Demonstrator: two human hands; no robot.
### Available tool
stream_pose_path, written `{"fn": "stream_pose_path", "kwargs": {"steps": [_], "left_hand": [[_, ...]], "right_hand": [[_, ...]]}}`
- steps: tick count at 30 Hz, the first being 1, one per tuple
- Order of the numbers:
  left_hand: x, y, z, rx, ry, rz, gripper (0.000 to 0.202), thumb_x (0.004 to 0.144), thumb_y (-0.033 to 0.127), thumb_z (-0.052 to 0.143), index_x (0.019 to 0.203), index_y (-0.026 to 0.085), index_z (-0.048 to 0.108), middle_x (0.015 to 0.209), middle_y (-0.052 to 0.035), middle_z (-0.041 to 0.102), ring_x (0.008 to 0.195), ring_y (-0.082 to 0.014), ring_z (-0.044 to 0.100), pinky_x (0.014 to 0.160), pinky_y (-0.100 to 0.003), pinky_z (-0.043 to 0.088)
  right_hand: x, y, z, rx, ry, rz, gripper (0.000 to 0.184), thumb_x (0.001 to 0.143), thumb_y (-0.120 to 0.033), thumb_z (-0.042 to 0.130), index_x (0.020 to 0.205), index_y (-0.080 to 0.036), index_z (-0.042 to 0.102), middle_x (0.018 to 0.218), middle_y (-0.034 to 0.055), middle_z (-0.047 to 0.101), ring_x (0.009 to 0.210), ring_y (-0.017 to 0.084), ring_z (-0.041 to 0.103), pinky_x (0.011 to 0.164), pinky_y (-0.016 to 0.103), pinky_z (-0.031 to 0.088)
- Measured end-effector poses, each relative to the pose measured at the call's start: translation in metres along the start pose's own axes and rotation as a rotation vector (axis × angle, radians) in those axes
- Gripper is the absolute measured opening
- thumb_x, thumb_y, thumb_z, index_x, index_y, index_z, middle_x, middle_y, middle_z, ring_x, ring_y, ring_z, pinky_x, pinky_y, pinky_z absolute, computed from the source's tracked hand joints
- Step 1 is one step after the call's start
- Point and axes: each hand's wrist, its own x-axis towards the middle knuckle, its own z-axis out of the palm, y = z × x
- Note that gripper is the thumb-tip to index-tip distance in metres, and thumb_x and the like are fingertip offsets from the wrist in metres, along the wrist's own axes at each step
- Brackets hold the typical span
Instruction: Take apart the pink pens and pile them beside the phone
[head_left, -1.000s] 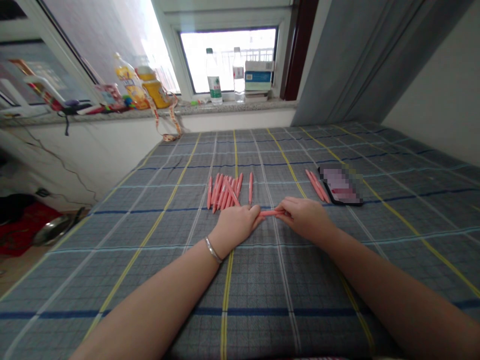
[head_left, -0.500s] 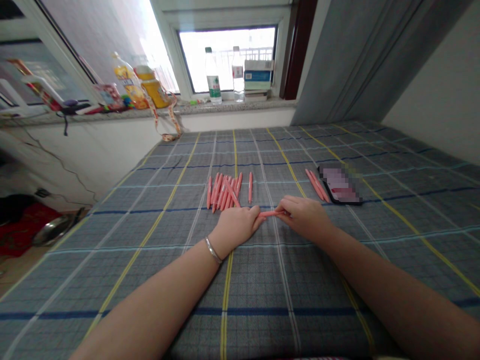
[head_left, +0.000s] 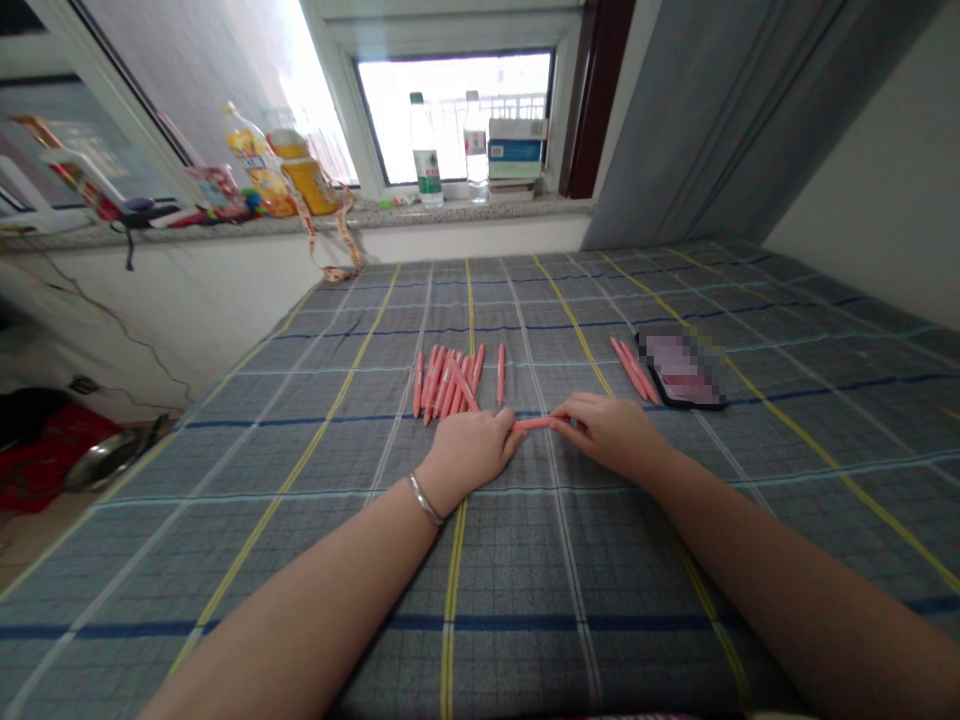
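A pink pen (head_left: 533, 423) lies sideways between my two hands, low over the plaid cloth. Its left end is gripped by my left hand (head_left: 474, 447), closed and wearing a silver bangle at the wrist. The thumb and fingertips of my right hand (head_left: 606, 430) pinch its other end. Just beyond my left hand is a heap of several pink pens (head_left: 448, 383), one lying slantwise on top. A single pink pen (head_left: 501, 375) rests apart, to the right of that heap. Two more pink pens (head_left: 634, 371) lie side by side farther right.
A phone (head_left: 681, 370) with a blurred-out screen lies beside the two right-hand pens. The plaid cloth (head_left: 300, 560) spreads under everything. On the windowsill (head_left: 390, 216) stand bottles (head_left: 428, 160), a yellow container (head_left: 309, 182) and stacked boxes (head_left: 516, 155). A grey curtain (head_left: 675, 130) hangs at right.
The held pen has risen very slightly and lies a little straighter between my hands. My right fingers have shifted a little on its end. The other pens and phone stay put.
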Motion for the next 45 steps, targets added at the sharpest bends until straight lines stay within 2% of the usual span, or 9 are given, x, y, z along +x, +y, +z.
{"fn": "stream_pose_path", "kwargs": {"steps": [7,13,19,23,28,35,45], "left_hand": [[-0.0001,-0.0005,0.0007,-0.016,-0.010,0.031,0.047,0.091,0.048,0.021,0.089,0.017,0.056,0.079,-0.0075,0.066,0.071,-0.0221,0.063,0.056,-0.029,0.045],[-0.0004,-0.0003,0.0008,-0.045,-0.033,0.036,0.045,0.090,0.048,0.024,0.091,0.016,0.056,0.082,-0.0080,0.065,0.074,-0.0202,0.062,0.060,-0.028,0.044],[-0.0003,-0.0001,0.0001,-0.043,-0.022,0.020,0.049,0.090,0.049,0.022,0.089,0.016,0.058,0.079,-0.0088,0.065,0.071,-0.0210,0.063,0.059,-0.029,0.045],[0.0002,0.0001,-0.0002,-0.025,-0.030,-0.016,0.051,0.090,0.050,0.021,0.088,0.016,0.059,0.078,-0.0097,0.065,0.069,-0.0209,0.063,0.058,-0.028,0.045],[0.0001,-0.0001,-0.0003,-0.025,-0.023,-0.002,0.052,0.090,0.050,0.020,0.088,0.015,0.058,0.078,-0.0094,0.066,0.069,-0.0211,0.063,0.058,-0.028,0.045],[0.0000,0.0005,-0.0017,-0.022,-0.029,0.005,0.051,0.090,0.050,0.021,0.089,0.015,0.058,0.077,-0.0091,0.065,0.070,-0.0208,0.063,0.058,-0.028,0.045],[-0.0008,-0.0009,-0.0001,-0.029,-0.023,0.032,0.048,0.090,0.049,0.022,0.087,0.017,0.058,0.078,-0.0075,0.066,0.070,-0.0217,0.062,0.058,-0.030,0.045]], "right_hand": [[0.0013,0.0025,0.0035,0.022,0.003,0.032,0.018,0.082,-0.037,0.053,0.078,-0.020,0.059,0.076,0.0005,0.061,0.067,0.013,0.053,0.055,0.023,0.031],[0.0010,0.0014,0.0044,0.035,0.005,0.012,0.017,0.080,-0.034,0.055,0.073,-0.019,0.054,0.073,-0.0001,0.058,0.063,0.012,0.050,0.052,0.023,0.028],[0.0004,0.0023,0.0026,0.091,0.027,0.020,0.012,0.079,-0.032,0.056,0.081,-0.020,0.057,0.075,-0.0003,0.060,0.067,0.012,0.054,0.057,0.023,0.034],[0.0005,0.0027,0.0007,0.110,-0.015,-0.015,0.024,0.085,-0.037,0.046,0.094,-0.020,0.061,0.082,0.0023,0.063,0.072,0.013,0.056,0.062,0.024,0.037],[0.0018,0.0044,0.0023,0.098,-0.043,-0.020,0.031,0.088,-0.041,0.041,0.086,-0.020,0.064,0.080,0.0030,0.064,0.071,0.014,0.056,0.063,0.025,0.037],[0.0017,0.0071,0.0059,0.077,-0.024,0.007,0.018,0.082,-0.036,0.052,0.079,-0.020,0.059,0.075,0.0005,0.061,0.067,0.013,0.053,0.056,0.023,0.033],[0.0017,0.0029,0.0051,0.112,0.001,0.031,0.014,0.080,-0.033,0.054,0.080,-0.020,0.058,0.072,-0.0005,0.058,0.064,0.012,0.051,0.054,0.023,0.032]]}}
